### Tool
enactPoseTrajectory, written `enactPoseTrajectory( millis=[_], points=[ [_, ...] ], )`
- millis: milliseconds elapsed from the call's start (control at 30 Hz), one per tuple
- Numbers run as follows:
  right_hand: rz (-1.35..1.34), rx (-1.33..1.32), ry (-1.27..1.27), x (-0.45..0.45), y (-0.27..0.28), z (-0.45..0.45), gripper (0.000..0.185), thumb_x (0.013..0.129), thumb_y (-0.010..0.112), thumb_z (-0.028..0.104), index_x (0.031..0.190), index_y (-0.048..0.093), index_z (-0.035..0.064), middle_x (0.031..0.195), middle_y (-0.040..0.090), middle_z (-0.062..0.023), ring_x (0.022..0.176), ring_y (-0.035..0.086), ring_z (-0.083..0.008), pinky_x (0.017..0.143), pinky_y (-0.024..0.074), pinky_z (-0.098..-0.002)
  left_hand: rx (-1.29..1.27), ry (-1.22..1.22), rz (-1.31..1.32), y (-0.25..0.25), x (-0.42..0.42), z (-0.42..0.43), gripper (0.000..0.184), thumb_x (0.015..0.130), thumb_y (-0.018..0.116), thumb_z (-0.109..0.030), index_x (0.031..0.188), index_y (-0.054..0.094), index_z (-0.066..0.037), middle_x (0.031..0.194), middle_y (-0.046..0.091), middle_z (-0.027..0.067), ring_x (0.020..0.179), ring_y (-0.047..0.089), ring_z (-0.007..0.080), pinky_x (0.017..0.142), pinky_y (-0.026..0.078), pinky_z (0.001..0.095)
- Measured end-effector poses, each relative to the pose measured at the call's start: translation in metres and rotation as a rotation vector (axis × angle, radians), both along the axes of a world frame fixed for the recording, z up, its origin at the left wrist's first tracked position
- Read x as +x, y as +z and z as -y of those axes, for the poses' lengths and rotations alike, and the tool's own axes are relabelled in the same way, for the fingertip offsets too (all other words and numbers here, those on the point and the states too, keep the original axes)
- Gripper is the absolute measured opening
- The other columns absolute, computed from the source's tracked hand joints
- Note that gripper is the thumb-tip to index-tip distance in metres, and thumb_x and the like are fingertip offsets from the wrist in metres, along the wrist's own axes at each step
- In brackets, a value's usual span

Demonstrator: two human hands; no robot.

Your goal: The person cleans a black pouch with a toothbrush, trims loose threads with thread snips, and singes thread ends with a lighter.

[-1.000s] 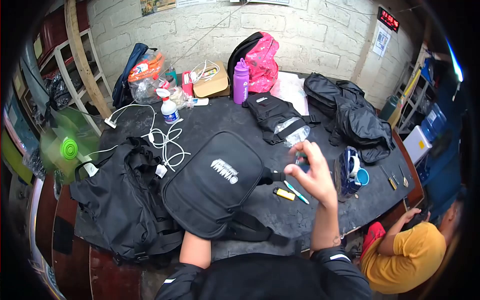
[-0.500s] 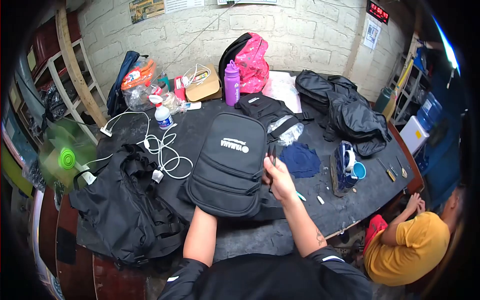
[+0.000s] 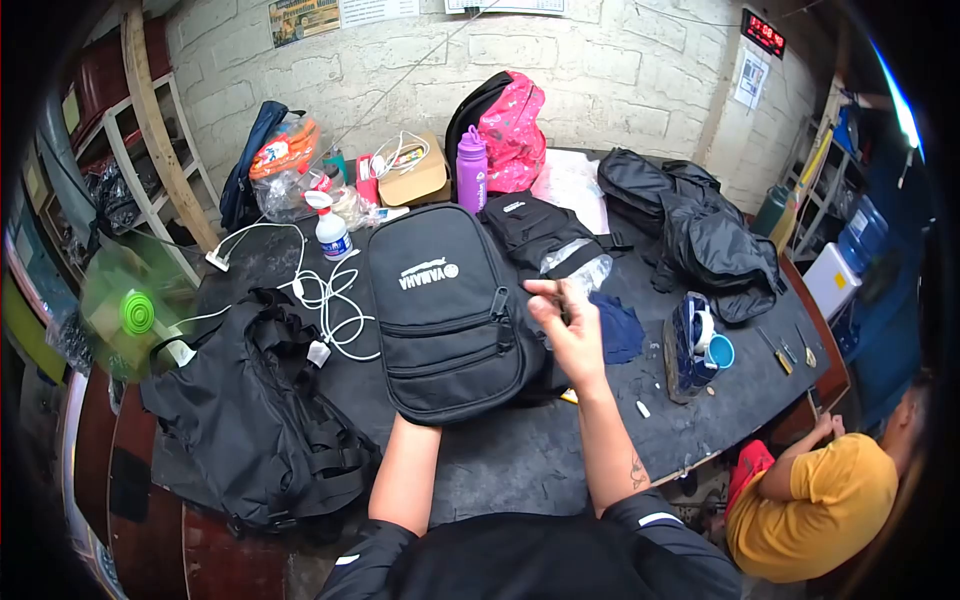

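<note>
Black backpack (image 3: 440,325), held near the middle of the table's (image 3: 485,465) near edge, stands long axis near-to-far, just left of right hand's (image 3: 577,345) half-curled fingers (image 3: 544,288), contents unclear, the closer left hand hidden underneath, grip unclear.

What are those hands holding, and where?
The left hand, hidden, seems to support the black YAMAHA bag from underneath; whether the right hand holds anything can't be told.

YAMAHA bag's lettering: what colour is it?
White lettering on the black bag, shown in the head view.

Pale block wall (image 3: 620,90), dark table (image 3: 480,475)
</note>
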State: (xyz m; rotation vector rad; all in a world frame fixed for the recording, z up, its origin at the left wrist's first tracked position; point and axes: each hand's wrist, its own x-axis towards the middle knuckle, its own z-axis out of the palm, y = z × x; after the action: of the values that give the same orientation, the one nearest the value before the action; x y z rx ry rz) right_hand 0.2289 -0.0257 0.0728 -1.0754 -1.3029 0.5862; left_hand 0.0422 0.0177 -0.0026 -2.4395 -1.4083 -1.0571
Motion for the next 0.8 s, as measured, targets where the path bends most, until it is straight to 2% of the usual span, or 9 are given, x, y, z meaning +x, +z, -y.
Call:
enactPoseTrajectory(
  millis=[100, 133, 200, 300, 433, 633, 700, 733, 800],
  points=[
    [0.105, 0.240, 0.180, -0.001, 0.009, 0.000, 0.013, 0.079, 0.059, -0.001, 0.092, 0.064, -0.0009, 0.086, 0.059, -0.0104, 0.085, 0.056, -0.0171, 0.079, 0.0429, -0.0259, -0.083, -0.184, 0.147, 0.018, 0.007, 0.009, 0.059, 0.095, 0.035, -0.040, 0.142, 0.025, -0.008, 0.146, 0.029, 0.0103, 0.134, 0.028, 0.0244, 0.112, 0.021, 0.0378],
    [-0.034, 0.238, 0.438, 0.008, 0.009, 0.000, 0.012, 0.078, 0.058, -0.003, 0.089, 0.064, -0.0008, 0.086, 0.060, -0.0120, 0.085, 0.058, -0.0196, 0.078, 0.0444, -0.0275, -0.080, -0.180, 0.153, 0.015, 0.008, 0.007, 0.059, 0.095, 0.035, -0.040, 0.142, 0.025, -0.008, 0.146, 0.029, 0.0103, 0.134, 0.028, 0.0244, 0.112, 0.021, 0.0378],
    [-0.365, 0.198, 0.860, 0.023, 0.009, 0.005, 0.009, 0.076, 0.058, -0.005, 0.080, 0.065, -0.0007, 0.084, 0.063, -0.0160, 0.079, 0.061, -0.0255, 0.076, 0.0482, -0.0316, -0.306, -0.509, 0.626, -0.001, 0.008, -0.002, 0.058, 0.094, 0.035, -0.039, 0.142, 0.026, -0.007, 0.146, 0.029, 0.0101, 0.133, 0.029, 0.0243, 0.111, 0.022, 0.0371],
    [-0.257, -0.065, 0.340, 0.014, 0.018, 0.009, 0.012, 0.079, 0.063, 0.002, 0.091, 0.065, -0.0015, 0.085, 0.065, -0.0092, 0.078, 0.061, -0.0138, 0.075, 0.0483, -0.0253, -0.640, -1.009, 1.333, -0.021, 0.009, -0.011, 0.057, 0.094, 0.035, -0.037, 0.141, 0.027, -0.007, 0.145, 0.030, 0.0098, 0.132, 0.031, 0.0241, 0.110, 0.024, 0.0360],
    [0.102, 0.039, 0.096, 0.001, 0.003, -0.005, 0.018, 0.079, 0.066, 0.002, 0.097, 0.066, 0.0006, 0.078, 0.061, -0.0011, 0.077, 0.058, -0.0074, 0.072, 0.0456, -0.0209, -0.607, -1.001, 1.166, -0.011, 0.014, -0.007, 0.057, 0.094, 0.034, -0.038, 0.142, 0.026, -0.007, 0.146, 0.030, 0.0091, 0.132, 0.030, 0.0232, 0.111, 0.023, 0.0356],
    [0.183, 0.024, -0.039, -0.006, -0.004, -0.021, 0.012, 0.083, 0.063, 0.004, 0.074, 0.055, 0.0029, 0.086, 0.057, -0.0021, 0.064, 0.044, -0.0042, 0.058, 0.0367, -0.0200, -0.592, -0.964, 1.175, -0.031, 0.012, -0.011, 0.058, 0.095, 0.032, -0.040, 0.142, 0.024, -0.008, 0.147, 0.027, 0.0084, 0.133, 0.028, 0.0222, 0.111, 0.021, 0.0358],
    [-0.558, -0.011, 0.456, -0.005, -0.009, -0.023, 0.011, 0.087, 0.060, 0.010, 0.080, 0.053, 0.0051, 0.091, 0.056, -0.0040, 0.060, 0.039, -0.0049, 0.058, 0.0340, -0.0210, -0.617, -0.969, 1.226, -0.032, 0.011, -0.013, 0.057, 0.095, 0.032, -0.040, 0.142, 0.024, -0.008, 0.147, 0.027, 0.0085, 0.133, 0.028, 0.0223, 0.111, 0.021, 0.0355],
    [-0.700, 0.056, 0.588, -0.006, -0.010, -0.026, 0.013, 0.089, 0.059, 0.015, 0.084, 0.050, 0.0069, 0.098, 0.054, -0.0056, 0.058, 0.036, -0.0063, 0.058, 0.0330, -0.0217, -0.627, -0.971, 1.254, -0.032, 0.011, -0.014, 0.057, 0.095, 0.032, -0.040, 0.142, 0.024, -0.008, 0.147, 0.027, 0.0086, 0.133, 0.028, 0.0223, 0.111, 0.021, 0.0354],
    [-0.771, 0.052, 0.720, -0.002, -0.011, -0.026, 0.014, 0.090, 0.057, 0.018, 0.087, 0.049, 0.0070, 0.079, 0.051, -0.0030, 0.057, 0.036, -0.0076, 0.057, 0.0316, -0.0226, -0.650, -0.971, 1.306, -0.032, 0.009, -0.016, 0.057, 0.095, 0.032, -0.040, 0.142, 0.024, -0.007, 0.147, 0.027, 0.0087, 0.133, 0.028, 0.0223, 0.111, 0.021, 0.0352]
  ],
)
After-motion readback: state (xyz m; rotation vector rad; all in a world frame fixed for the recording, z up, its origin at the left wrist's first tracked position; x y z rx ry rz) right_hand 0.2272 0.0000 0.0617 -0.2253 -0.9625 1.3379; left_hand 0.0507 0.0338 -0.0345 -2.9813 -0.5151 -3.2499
